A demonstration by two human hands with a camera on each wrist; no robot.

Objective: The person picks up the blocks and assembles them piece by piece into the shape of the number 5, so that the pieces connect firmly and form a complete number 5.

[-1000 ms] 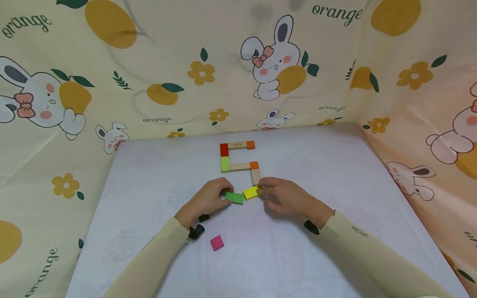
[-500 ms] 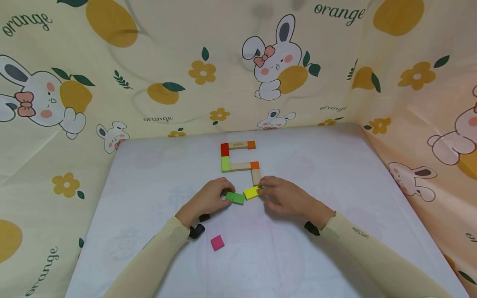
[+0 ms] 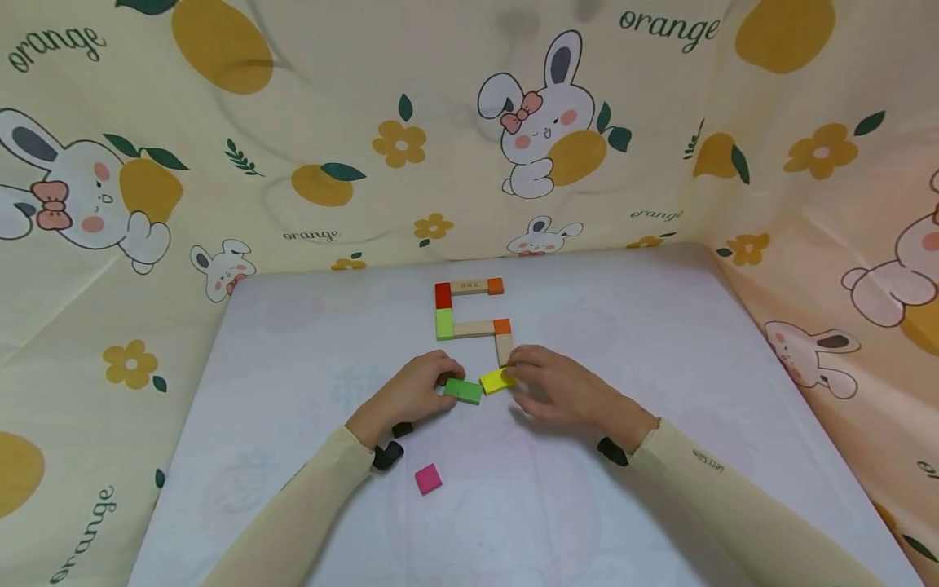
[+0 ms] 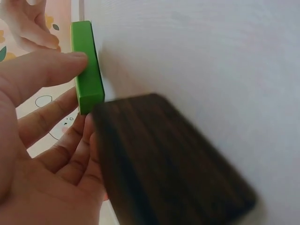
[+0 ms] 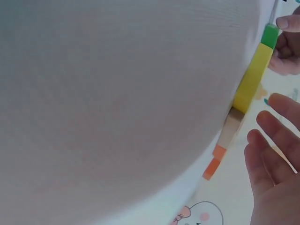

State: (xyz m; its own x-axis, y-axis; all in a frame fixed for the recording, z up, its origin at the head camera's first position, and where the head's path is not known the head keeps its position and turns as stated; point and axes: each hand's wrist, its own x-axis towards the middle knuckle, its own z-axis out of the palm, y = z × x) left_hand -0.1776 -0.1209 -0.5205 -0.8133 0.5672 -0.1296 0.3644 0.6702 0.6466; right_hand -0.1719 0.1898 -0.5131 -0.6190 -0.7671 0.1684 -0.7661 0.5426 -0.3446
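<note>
My left hand (image 3: pixel 411 389) pinches a green block (image 3: pixel 464 391) between thumb and fingers, low over the white table; the left wrist view shows the thumb on its near side. Close to the green block's right end lies a yellow block (image 3: pixel 498 380). My right hand (image 3: pixel 561 387) is beside that yellow block, its fingers relaxed; in the right wrist view those fingers (image 5: pixel 267 150) appear apart from it. Behind the yellow block, a plain wooden block (image 3: pixel 504 349) leads up to an orange block (image 3: pixel 502 326).
Farther back, the row continues with another plain block (image 3: pixel 473 329), a lime block (image 3: pixel 444 324), a red block (image 3: pixel 443 295), a printed wooden block (image 3: pixel 469 287) and an orange block (image 3: pixel 495 286). A pink block (image 3: pixel 429 479) lies nearer; a dark brown block (image 4: pixel 173 159) sits by my left wrist.
My right fingers have eased slightly off the yellow block. The left hand and the blocks look almost the same as before.
</note>
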